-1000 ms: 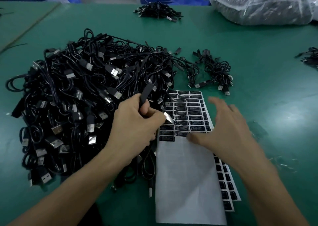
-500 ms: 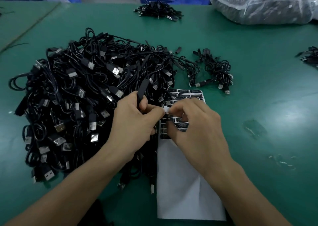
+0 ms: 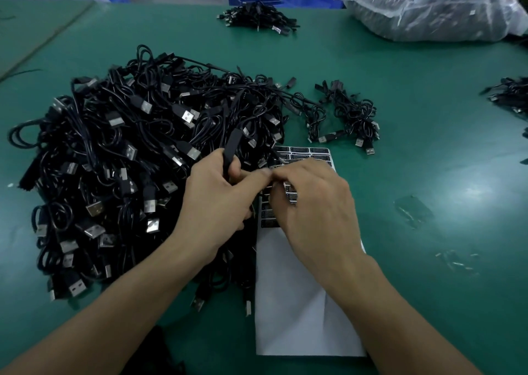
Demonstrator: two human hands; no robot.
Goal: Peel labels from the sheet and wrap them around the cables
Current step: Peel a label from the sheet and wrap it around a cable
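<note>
Desk [image 3: 414, 134]: green mat surface, carrying everything below.
Cable pile [image 3: 128, 160]: large tangled heap of black USB cables on the left half of the desk, silver plugs poking out all over, right edge touching the label sheet.
Plastic bag [image 3: 428, 8]: clear, bulging with dark contents, at the far right corner of the desk, well apart from the hands.
Label sheet [image 3: 288, 303]: flat on the desk just right of the cable pile; near part bare white backing with a crease, far part rows of black labels, middle covered by the right hand.
Left hand [image 3: 217, 200]: reaching in from the lower left, back of the hand upward, fingers clenched round one cable, thumb stretched right to meet the other hand's fingertips.
Right hand [image 3: 314, 203]: reaching in from the lower right, hovering over the labelled part of the sheet, knuckles up, fingers curled inward, fingertips pressed against the left thumb tip; whatever sits between them hidden, so cannot tell what it grasps, if anything.
Small bundles: one [image 3: 354, 114] just beyond the sheet's far right corner, another [image 3: 257, 17] at the far edge of the desk.
Cable [image 3: 230, 148]: black moulded end sticking up out of the left fist, tilted toward the pile.
</note>
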